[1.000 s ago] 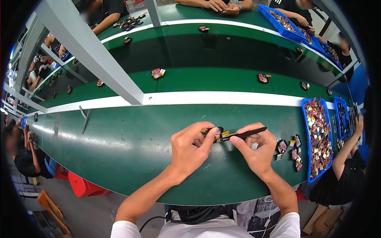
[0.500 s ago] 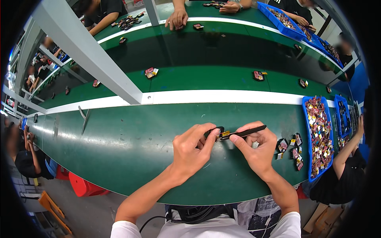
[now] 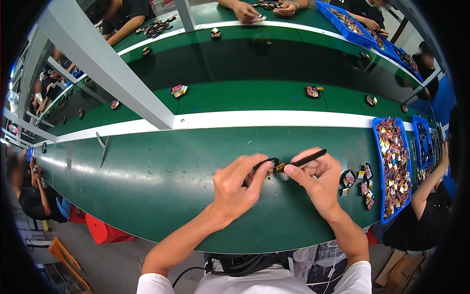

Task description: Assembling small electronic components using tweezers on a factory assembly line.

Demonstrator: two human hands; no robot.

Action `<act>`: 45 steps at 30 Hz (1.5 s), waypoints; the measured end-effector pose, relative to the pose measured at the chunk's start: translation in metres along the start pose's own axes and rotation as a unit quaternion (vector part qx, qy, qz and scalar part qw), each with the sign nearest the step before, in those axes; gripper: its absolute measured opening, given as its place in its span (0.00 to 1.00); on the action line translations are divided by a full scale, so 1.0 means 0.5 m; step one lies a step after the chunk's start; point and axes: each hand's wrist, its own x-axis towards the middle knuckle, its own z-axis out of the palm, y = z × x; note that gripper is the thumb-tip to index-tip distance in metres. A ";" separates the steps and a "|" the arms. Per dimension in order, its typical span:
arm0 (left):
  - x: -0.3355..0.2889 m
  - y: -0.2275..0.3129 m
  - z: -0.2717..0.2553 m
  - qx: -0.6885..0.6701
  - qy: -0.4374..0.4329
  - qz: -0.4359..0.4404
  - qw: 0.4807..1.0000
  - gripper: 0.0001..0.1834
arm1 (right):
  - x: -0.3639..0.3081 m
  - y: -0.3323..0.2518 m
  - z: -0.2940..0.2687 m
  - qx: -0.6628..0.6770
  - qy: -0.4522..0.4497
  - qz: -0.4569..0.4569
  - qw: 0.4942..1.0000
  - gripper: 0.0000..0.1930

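Observation:
Over the middle of the green table, my left hand (image 3: 240,180) is closed, pinching a small black device (image 3: 272,162) with a yellow piece on it. Fingers cover much of this device. My right hand (image 3: 317,180) is closed around a slim black tool (image 3: 311,157) resembling tweezers, its thin end pointing left at the device. Where exactly the tip touches is hard to make out. Several small black assemblies (image 3: 348,178) with reddish and yellow parts lie to the right of my right hand.
A blue tray (image 3: 377,147) heaped with small parts stands at the right. Metal tweezers (image 3: 104,149) lie at the left. Beyond a white rail (image 3: 274,117), spaced assemblies (image 3: 313,91) sit on a green conveyor belt (image 3: 245,93). A slanted grey post (image 3: 107,63) rises at left. Co-workers sit around.
The belt's assemblies have shifted slightly left. Both my hands keep nearly the same place, while the black tool has tilted a little steeper. Across the belt, a co-worker's hand has moved right.

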 end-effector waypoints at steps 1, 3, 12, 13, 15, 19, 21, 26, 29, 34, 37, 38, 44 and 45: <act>0.000 0.000 -0.001 0.000 0.000 0.000 1.000 0.05 | 0.001 0.000 0.000 0.000 0.000 0.000 1.000 0.09; 0.001 0.001 -0.001 0.005 -0.003 0.009 1.000 0.05 | 0.002 -0.002 -0.001 0.026 0.000 0.021 0.999 0.09; -0.004 -0.002 0.002 -0.146 -0.024 -0.162 0.976 0.08 | 0.004 -0.008 -0.004 0.039 -0.010 0.038 0.998 0.08; -0.003 -0.003 -0.001 -0.146 -0.024 -0.161 0.976 0.08 | 0.004 -0.007 -0.005 0.039 -0.009 0.037 0.999 0.08; 0.004 -0.004 -0.008 -0.280 -0.070 -0.255 0.923 0.12 | 0.004 -0.008 -0.006 0.053 -0.012 0.033 0.998 0.08; 0.009 -0.008 -0.011 -0.341 -0.105 -0.280 0.891 0.14 | 0.002 0.002 -0.008 0.062 -0.023 0.002 0.998 0.08; 0.010 -0.013 -0.013 -0.380 -0.127 -0.288 0.870 0.14 | 0.002 0.005 -0.009 0.038 -0.024 -0.064 0.997 0.09; 0.011 -0.022 -0.016 -0.379 -0.133 -0.272 0.874 0.14 | -0.001 0.013 -0.003 0.006 -0.014 -0.122 0.992 0.08; 0.011 -0.023 -0.017 -0.381 -0.134 -0.274 0.873 0.14 | -0.003 0.017 -0.003 -0.010 -0.013 -0.144 0.989 0.08; 0.011 -0.023 -0.017 -0.386 -0.132 -0.278 0.870 0.13 | -0.002 0.020 -0.004 -0.040 -0.024 -0.176 0.983 0.08; 0.011 -0.018 -0.018 -0.380 -0.132 -0.273 0.874 0.13 | -0.003 0.015 -0.003 -0.016 -0.019 -0.157 0.987 0.08; 0.010 -0.017 -0.018 -0.376 -0.133 -0.270 0.876 0.13 | -0.003 0.014 -0.004 -0.016 -0.021 -0.153 0.988 0.08; 0.011 -0.019 -0.020 -0.367 -0.138 -0.264 0.881 0.12 | -0.002 0.012 -0.005 -0.019 -0.023 -0.147 0.989 0.08; 0.012 -0.019 -0.021 -0.369 -0.139 -0.266 0.880 0.12 | -0.001 0.011 -0.005 -0.023 -0.023 -0.154 0.988 0.08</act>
